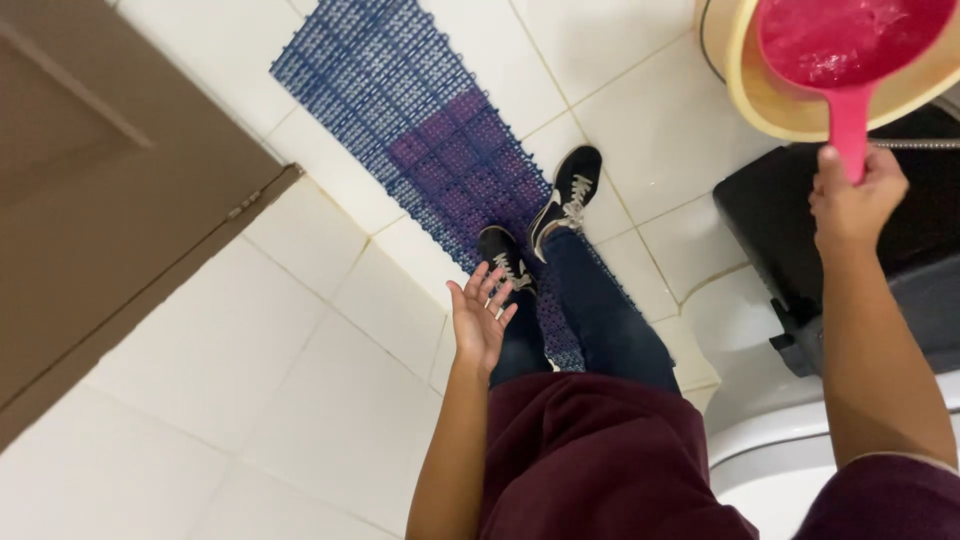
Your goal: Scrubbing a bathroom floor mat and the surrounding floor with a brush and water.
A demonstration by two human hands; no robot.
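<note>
Two bare hands show from above. Right hand point(855, 195) has its fingers wrapped tight around the handle of a pink water dipper point(845, 45), whose bowl holds water and sits over the mouth of a cream bucket point(745, 85) at upper right. Left hand point(480, 320) hangs free with fingers spread, palm open, touching nothing, above the white tiled floor point(250, 350). Black sneakers point(565, 195) stand on a blue plastic grid mat point(420, 110); a brown door point(90, 170) stands to the left.

Bright, even indoor light, soft sheen on the white floor tiles point(300, 330), faint shadows beside the black shoes point(565, 195), sharp focus throughout, wide-angle stretch toward the frame corners.
</note>
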